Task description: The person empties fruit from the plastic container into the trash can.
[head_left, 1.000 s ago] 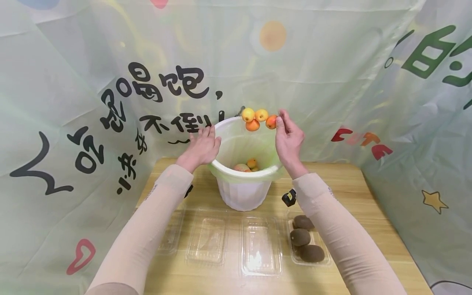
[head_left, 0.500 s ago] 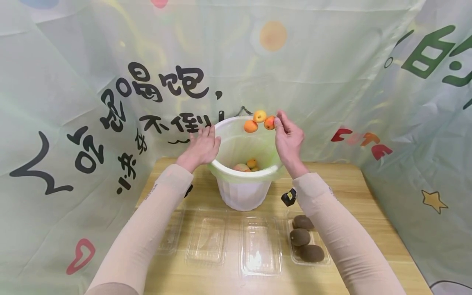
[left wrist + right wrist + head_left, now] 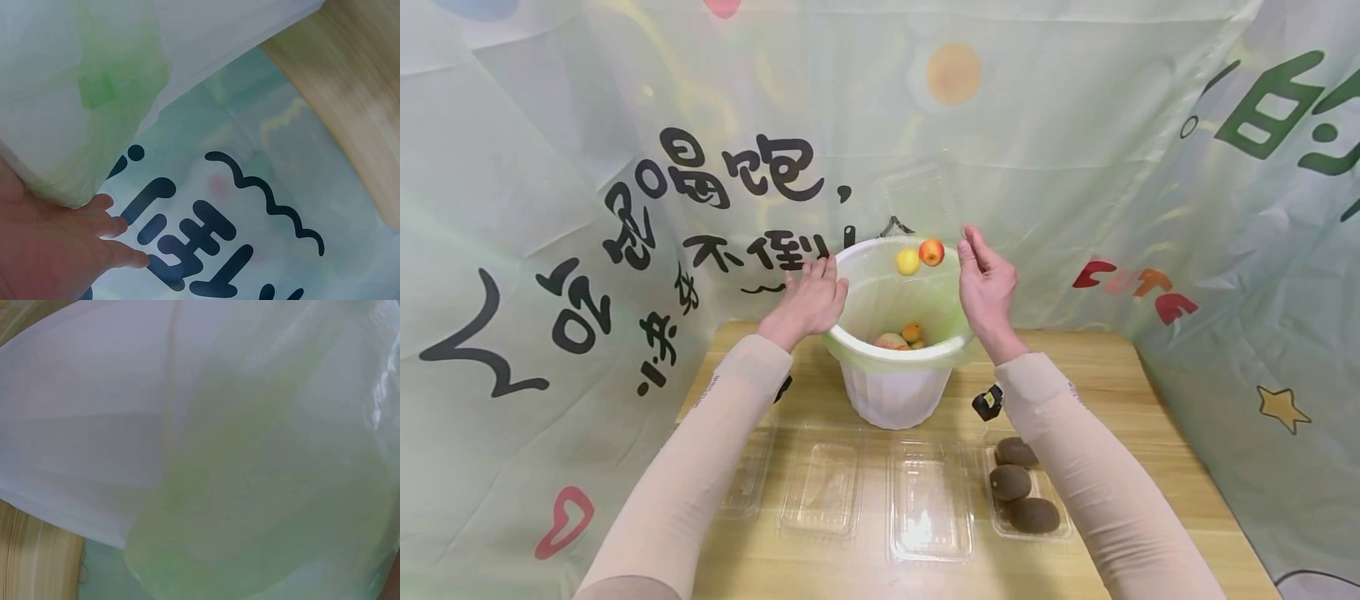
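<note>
A white bin [image 3: 898,396] lined with a thin green bag [image 3: 269,462] stands at the back of the table. My left hand [image 3: 811,296] rests at its left rim, fingers spread and mostly straight; in the left wrist view the fingers lie beside the liner. On the right of the rim, my right hand [image 3: 988,279] pinches a clear plastic container [image 3: 917,196], tilted steeply over the opening. Two small round fruits, one yellow [image 3: 907,261] and one red-orange [image 3: 931,252], are just inside the mouth. Deeper down lie an orange fruit [image 3: 912,332] and a larger pale reddish fruit [image 3: 891,341].
Clear plastic containers [image 3: 931,500] line the front of the wooden table [image 3: 820,567]. The rightmost one holds three brown kiwis [image 3: 1011,482], partly behind the right forearm. Printed cloth [image 3: 1060,167] encloses the back and sides.
Several small fruits at the tilted container have become fewer, and the two still visible sit lower, toward the bin's mouth. The clear container shows more. Both hands stay nearly in place.
</note>
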`<state>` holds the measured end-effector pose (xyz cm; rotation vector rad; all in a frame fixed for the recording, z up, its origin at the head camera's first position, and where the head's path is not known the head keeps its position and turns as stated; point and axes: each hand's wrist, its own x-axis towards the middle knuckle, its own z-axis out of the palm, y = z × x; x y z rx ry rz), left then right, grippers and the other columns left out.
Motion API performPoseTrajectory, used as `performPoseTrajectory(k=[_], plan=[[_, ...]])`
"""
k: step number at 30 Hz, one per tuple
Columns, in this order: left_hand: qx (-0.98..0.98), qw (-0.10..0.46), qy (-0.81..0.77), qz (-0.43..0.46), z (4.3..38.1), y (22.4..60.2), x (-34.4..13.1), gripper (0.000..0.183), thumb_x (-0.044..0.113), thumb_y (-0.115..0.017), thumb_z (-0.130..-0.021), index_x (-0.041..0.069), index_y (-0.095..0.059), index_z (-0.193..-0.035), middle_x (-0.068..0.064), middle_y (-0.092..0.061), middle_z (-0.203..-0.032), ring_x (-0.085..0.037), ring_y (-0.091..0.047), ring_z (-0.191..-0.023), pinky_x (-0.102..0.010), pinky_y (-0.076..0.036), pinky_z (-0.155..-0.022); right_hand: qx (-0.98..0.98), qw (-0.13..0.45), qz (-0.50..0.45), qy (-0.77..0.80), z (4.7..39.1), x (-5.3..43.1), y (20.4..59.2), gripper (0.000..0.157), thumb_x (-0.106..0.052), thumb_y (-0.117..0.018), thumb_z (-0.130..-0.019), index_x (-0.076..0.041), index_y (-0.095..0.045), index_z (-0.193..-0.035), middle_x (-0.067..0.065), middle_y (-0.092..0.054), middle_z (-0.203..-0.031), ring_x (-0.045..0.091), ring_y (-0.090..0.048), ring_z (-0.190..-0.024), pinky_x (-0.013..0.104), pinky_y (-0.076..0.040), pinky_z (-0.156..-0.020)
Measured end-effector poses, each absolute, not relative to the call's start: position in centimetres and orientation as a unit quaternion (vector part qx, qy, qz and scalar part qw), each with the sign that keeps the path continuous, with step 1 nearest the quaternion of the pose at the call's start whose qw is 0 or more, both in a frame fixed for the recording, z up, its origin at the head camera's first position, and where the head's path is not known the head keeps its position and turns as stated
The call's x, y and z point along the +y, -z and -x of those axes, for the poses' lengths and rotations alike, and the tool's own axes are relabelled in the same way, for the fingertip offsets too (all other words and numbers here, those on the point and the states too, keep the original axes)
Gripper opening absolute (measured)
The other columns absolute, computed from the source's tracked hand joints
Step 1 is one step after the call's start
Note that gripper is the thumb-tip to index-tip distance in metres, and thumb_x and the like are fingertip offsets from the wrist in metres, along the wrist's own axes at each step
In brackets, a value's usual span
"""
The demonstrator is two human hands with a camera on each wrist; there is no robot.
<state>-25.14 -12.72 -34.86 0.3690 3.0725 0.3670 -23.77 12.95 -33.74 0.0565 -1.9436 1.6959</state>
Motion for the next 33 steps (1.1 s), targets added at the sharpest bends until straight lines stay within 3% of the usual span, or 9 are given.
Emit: performPoseTrajectory(k=[6,33], plan=[[0.986,0.019,-0.116,-0.118,25.2,34.9,-12.8,0.068,0.043,-0.011,-0.106,-0.002,-0.008,-0.158,-0.022,-0.011,-0.165,-0.045,-0.009,-0.151,-0.069,-0.002,-0.117,-0.724,0.29,-0.019,-0.625,21.7,12.1,31.9,0.035,-0.01,-0.06,-0.099,-0.002,-0.06,-0.134,0.01,-0.06,-0.136,0.015,-0.055,-0.13,0.025,-0.047,-0.103],[0.985,0.015,-0.12,-0.12,25.1,34.9,-12.7,0.067,0.041,-0.015,-0.107,-0.002,-0.009,-0.158,-0.022,-0.011,-0.164,-0.045,-0.009,-0.15,-0.069,-0.002,-0.116,-0.709,0.314,-0.033,-0.631,21.1,12.1,31.7,0.034,-0.01,-0.06,-0.099,-0.003,-0.062,-0.132,0.012,-0.062,-0.134,0.017,-0.059,-0.126,0.024,-0.05,-0.099]])
